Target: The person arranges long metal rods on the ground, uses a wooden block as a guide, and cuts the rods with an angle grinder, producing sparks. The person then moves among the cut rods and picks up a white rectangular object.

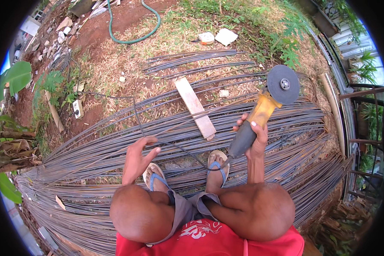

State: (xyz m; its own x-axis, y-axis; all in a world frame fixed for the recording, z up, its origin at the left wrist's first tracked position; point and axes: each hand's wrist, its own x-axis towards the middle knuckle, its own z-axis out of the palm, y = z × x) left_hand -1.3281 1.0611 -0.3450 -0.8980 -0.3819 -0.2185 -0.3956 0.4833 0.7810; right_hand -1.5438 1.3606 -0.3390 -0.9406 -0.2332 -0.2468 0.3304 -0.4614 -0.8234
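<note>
My right hand (257,137) is wrapped round the dark body of a yellow angle grinder (260,110), held up above the rods. Its grey cutting disc (283,84) points away from me, up and to the right. A black power cord (175,146) runs from the grinder's rear end across to the left. Beside my left knee, my left hand (140,157) hangs with thumb and fingers apart, holding nothing. Many long steel rebar rods (251,123) lie beneath both hands. A wooden plank (195,107) rests across them in the middle.
A white extension socket (77,109) lies at the left. Farther off are a tape measure (206,38), a white piece (226,36), short cut rods (192,59) and a green hose (134,42). My sandaled feet (217,168) stand among the rods. A metal fence (362,141) borders the right.
</note>
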